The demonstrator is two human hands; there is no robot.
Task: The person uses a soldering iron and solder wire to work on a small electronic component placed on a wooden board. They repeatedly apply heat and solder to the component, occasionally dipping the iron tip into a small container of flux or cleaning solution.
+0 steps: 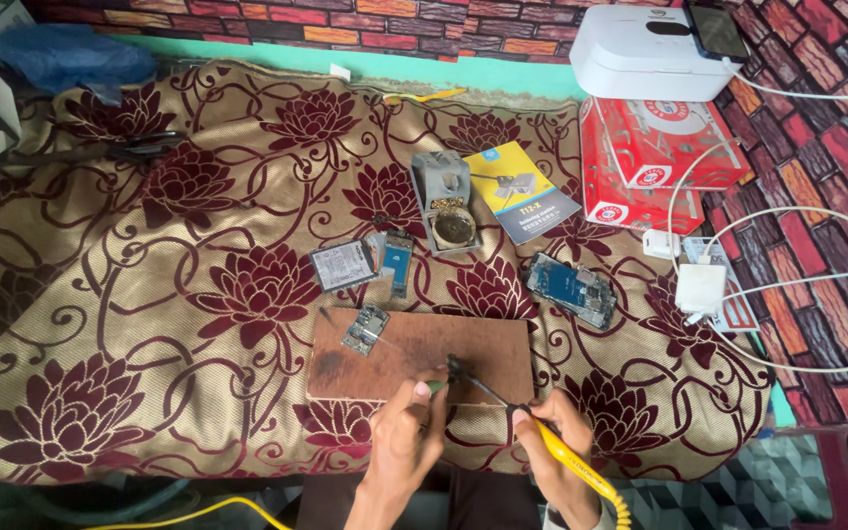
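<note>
- Soldering iron (542, 440), yellow handle and dark tip, sits low in the frame right of centre; my right hand (554, 442) is clenched around the handle, pen-style, with the tip slanting up-left to the near edge of the wooden board (424, 355).
- My left hand (406, 432), bottom centre, has its fingertips pinched on a small green-tipped piece (437, 387) at the board's near edge, just beside the iron's tip. What that piece is, I can't make out.
- The iron's coiled yellow cord (612, 499) runs off the bottom right of the frame.
- A small circuit board (365, 329) lies on the left part of the wooden board, apart from both hands.
- Above the board, centre frame: a flat phone part (343, 265) and a narrow blue strip board (398, 261) side by side.
- The grey soldering stand (447, 201), with brass wool in its cup, is upper centre; a yellow-and-blue booklet (520, 191) is just right of it.
- An opened phone body (571, 290) lies right of centre.
- Red boxes (655, 157), a white case (645, 49) and a white charger (701, 288) with cables fill the upper right.
- All of it rests on a gold cloth with maroon flowers (149, 294).
</note>
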